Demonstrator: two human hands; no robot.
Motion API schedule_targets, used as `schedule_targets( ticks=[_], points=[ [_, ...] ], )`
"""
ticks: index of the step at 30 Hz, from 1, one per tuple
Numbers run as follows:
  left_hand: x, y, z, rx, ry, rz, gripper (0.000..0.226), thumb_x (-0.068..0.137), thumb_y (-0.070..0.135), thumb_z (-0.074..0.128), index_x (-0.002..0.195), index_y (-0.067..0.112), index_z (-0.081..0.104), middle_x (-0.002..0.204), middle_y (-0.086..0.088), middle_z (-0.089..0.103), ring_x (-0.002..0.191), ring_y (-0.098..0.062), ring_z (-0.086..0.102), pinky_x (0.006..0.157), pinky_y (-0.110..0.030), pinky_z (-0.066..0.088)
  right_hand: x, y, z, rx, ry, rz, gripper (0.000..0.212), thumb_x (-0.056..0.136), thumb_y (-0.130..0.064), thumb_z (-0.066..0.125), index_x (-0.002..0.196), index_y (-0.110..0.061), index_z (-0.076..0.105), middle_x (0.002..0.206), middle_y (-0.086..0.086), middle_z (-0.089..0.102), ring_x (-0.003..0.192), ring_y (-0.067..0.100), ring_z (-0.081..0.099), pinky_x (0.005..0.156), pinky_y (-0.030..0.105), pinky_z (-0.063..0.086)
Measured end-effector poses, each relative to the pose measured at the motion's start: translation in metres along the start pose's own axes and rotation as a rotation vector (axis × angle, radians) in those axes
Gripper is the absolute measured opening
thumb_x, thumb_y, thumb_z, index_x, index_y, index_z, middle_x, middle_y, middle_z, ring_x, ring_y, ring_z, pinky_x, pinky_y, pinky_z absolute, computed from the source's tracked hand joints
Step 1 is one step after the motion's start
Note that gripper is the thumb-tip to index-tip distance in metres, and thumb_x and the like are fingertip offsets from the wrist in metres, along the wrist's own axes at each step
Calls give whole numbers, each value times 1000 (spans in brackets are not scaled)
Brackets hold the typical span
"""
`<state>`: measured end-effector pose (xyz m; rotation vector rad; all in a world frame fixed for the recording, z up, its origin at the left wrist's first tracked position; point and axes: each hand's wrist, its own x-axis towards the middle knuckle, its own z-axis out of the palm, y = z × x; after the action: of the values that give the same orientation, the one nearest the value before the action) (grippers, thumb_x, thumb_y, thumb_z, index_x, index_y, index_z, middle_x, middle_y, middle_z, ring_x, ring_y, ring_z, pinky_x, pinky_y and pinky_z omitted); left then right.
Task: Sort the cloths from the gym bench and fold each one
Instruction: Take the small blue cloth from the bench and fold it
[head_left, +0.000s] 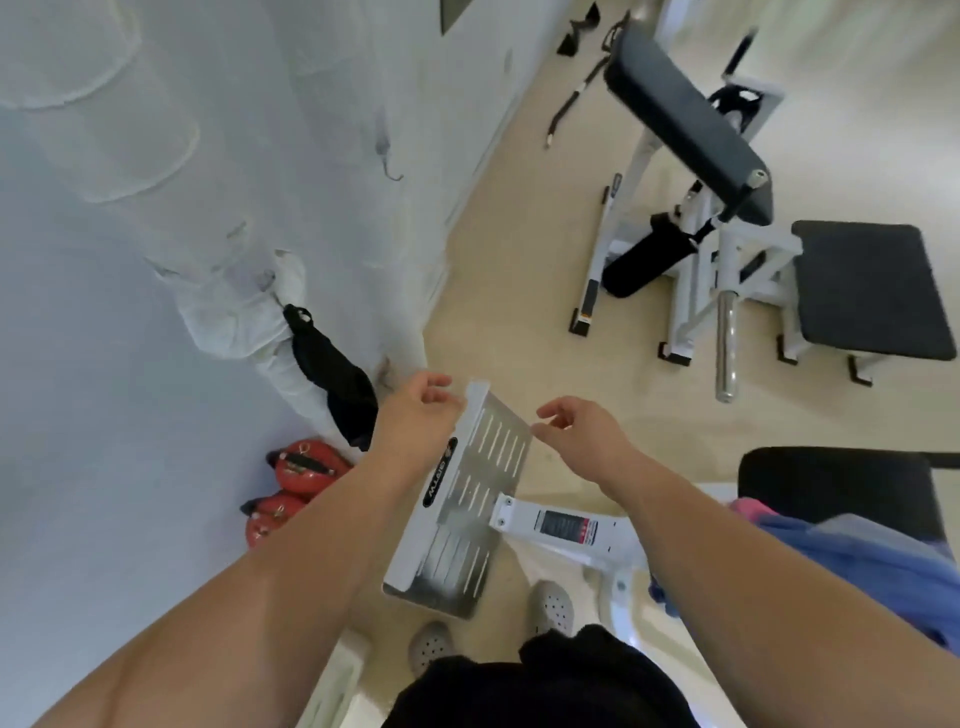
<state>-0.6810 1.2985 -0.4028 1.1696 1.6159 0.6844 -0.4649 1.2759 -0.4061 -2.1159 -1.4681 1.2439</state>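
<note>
Both my arms reach forward over a slotted metal footplate (467, 499) of a gym machine. My left hand (415, 415) hangs above the plate's far left corner, its fingers loosely curled and holding nothing. My right hand (576, 436) hovers beside the plate's right edge, its fingers also relaxed and empty. A pile of cloths lies on a black bench pad (831, 488) at my right: a blue cloth (852, 566) on top and a pink cloth (753, 509) peeking out behind it.
A white wall runs along the left, with a black bag (332, 374) and red weight bags (291, 488) at its foot. A white-framed gym machine with black pads (685, 119) and a black seat (872, 286) stands ahead on the beige floor. My feet in grey clogs (550, 608) stand below.
</note>
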Motion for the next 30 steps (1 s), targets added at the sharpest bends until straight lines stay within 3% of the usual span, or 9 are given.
schedule_targets(
  ticks=[6,10,15,18,21,24,26,28,30],
  points=[
    [-40,19,90,103,-228,52,18,93,30,65,110,32,60,104,9,66,93,-17,68,71,-29,50,-54,102,-46,16,103,119,32,93,-34,68,121,-19,65,115,5,64,93,21,61,78,29,46],
    [-67,38,173,146,-336,76,22,93,30,67,114,27,62,100,7,65,89,-19,67,72,-28,48,-79,179,-91,-11,164,181,34,93,-35,67,123,-19,63,115,1,59,96,20,61,80,31,50],
    [-100,48,298,261,-444,69,28,92,33,69,118,26,61,110,1,65,94,-21,67,76,-30,50,-102,289,-165,-165,190,184,30,93,-35,60,120,-23,64,116,5,59,94,24,63,85,40,55],
    [-123,49,367,362,-501,55,32,91,33,70,121,25,59,114,0,62,92,-20,62,78,-30,48,-119,350,-203,-299,249,197,31,90,-38,58,118,-29,66,113,6,63,99,26,61,82,42,54],
    [-141,52,420,468,-578,88,30,93,31,68,120,26,56,107,5,57,86,-19,59,76,-30,46,-135,402,-230,-367,332,268,37,89,-45,58,124,-35,63,124,5,60,114,29,54,91,43,49],
    [-154,58,459,547,-647,137,23,95,26,64,114,34,54,103,8,57,97,-18,58,83,-29,45,-147,444,-245,-312,369,397,45,91,-46,58,135,-34,55,134,3,54,122,30,50,98,44,44],
    [-157,57,479,577,-706,146,26,95,26,64,116,37,55,113,5,60,104,-18,58,91,-30,48,-151,466,-248,-248,368,437,52,92,-45,57,142,-33,48,140,2,52,124,31,49,99,45,43],
    [-156,54,501,651,-754,158,45,94,32,65,137,31,53,136,-1,56,120,-21,56,104,-35,46,-150,484,-252,-216,338,444,54,95,-43,53,146,-34,42,147,-1,48,128,31,47,101,45,42],
    [-153,51,520,705,-789,173,55,94,34,65,146,27,48,147,-3,48,129,-24,50,109,-36,42,-143,495,-255,-197,324,416,50,97,-41,49,146,-34,42,150,-4,46,130,30,46,102,46,41]
  ],
)
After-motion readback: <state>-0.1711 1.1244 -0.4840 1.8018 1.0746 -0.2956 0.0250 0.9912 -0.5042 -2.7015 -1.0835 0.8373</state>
